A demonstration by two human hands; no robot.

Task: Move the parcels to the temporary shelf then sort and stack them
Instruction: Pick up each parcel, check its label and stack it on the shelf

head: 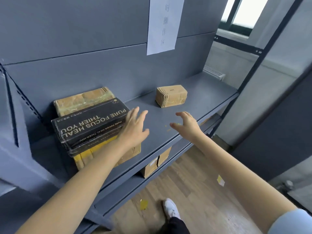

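Left hand (135,129) spread flat beside black box (87,124); right hand (187,124) loose, empty, above shelf (202,92); small parcel (171,95) beyond.

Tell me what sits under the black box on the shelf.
The black box lies on a yellow-taped cardboard parcel. The left hand and forearm cover that parcel's right part. Another brown parcel shows behind.

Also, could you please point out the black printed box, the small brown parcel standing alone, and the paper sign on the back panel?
black printed box (91,122): head view, middle of its lettered top face.
small brown parcel (171,96): head view, its front side.
paper sign (164,24): head view, centre of the sheet.
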